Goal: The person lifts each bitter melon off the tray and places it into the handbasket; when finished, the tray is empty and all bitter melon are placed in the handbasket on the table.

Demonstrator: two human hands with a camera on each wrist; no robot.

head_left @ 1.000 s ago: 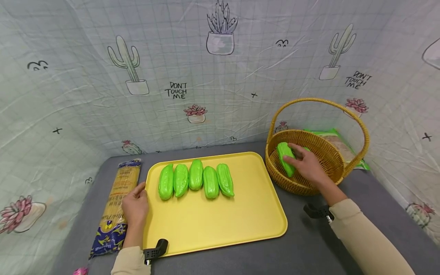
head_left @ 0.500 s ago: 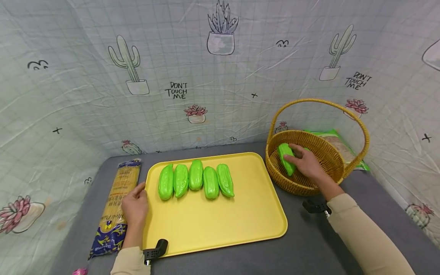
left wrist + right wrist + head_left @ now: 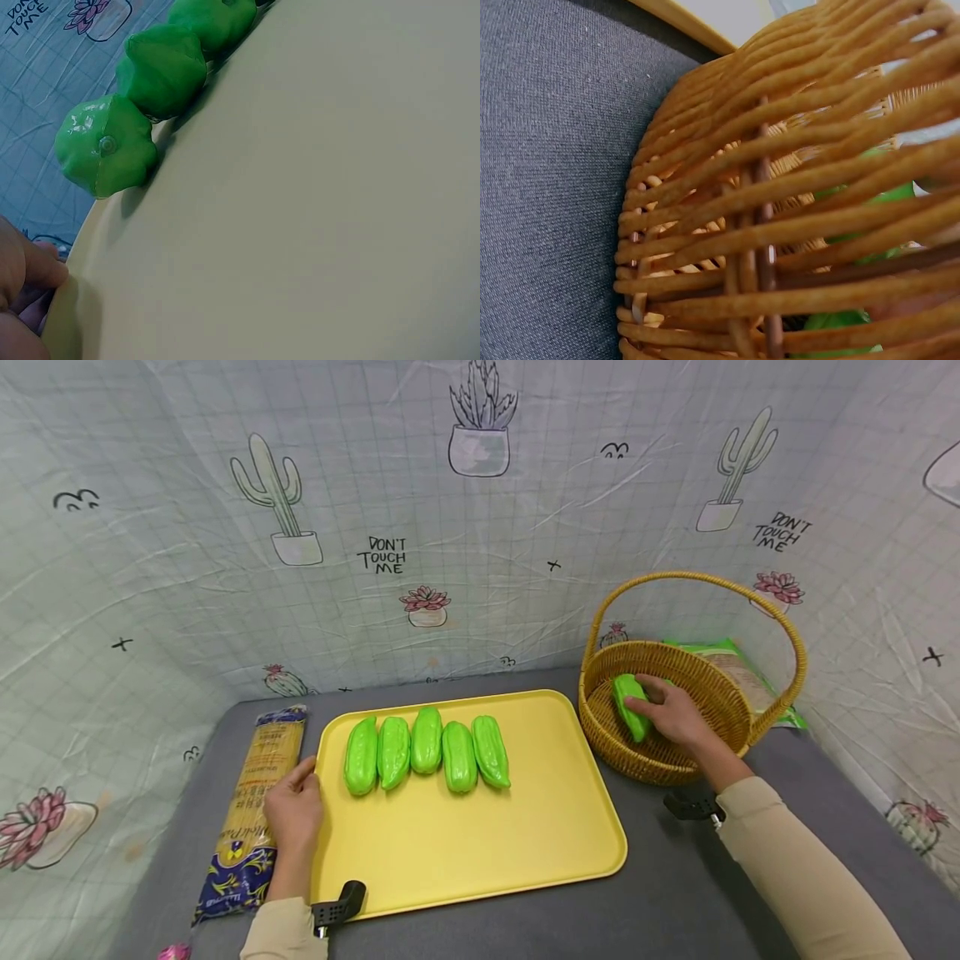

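My right hand (image 3: 672, 714) holds a bright green, ridged bitter melon (image 3: 628, 702) between thumb and fingers, inside the wicker basket (image 3: 618, 758). Behind the fingers a bit of another green thing shows in the basket. In the right wrist view the basket's woven wall (image 3: 705, 187) covers most of the hand, with green glimpsed through the gaps. At the left edge of the yellow tray (image 3: 480, 852), my left hand (image 3: 294, 810) grips the rim; its thumb (image 3: 45, 270) lies against it in the left wrist view. Several similar bitter melons (image 3: 427, 741) lie side by side along the tray's far part.
A pack of spaghetti (image 3: 255, 802) lies just left of the tray. Behind the basket, a green-edged bag (image 3: 738, 668) leans near the cloth wall. The basket's tall handle (image 3: 693, 577) arches above the right hand. A small pink thing (image 3: 174, 952) sits at the bottom left.
My right hand has shifted slightly right and lower in the basket, carrying the bitter melon with it. The left hand and the tray have stayed put.
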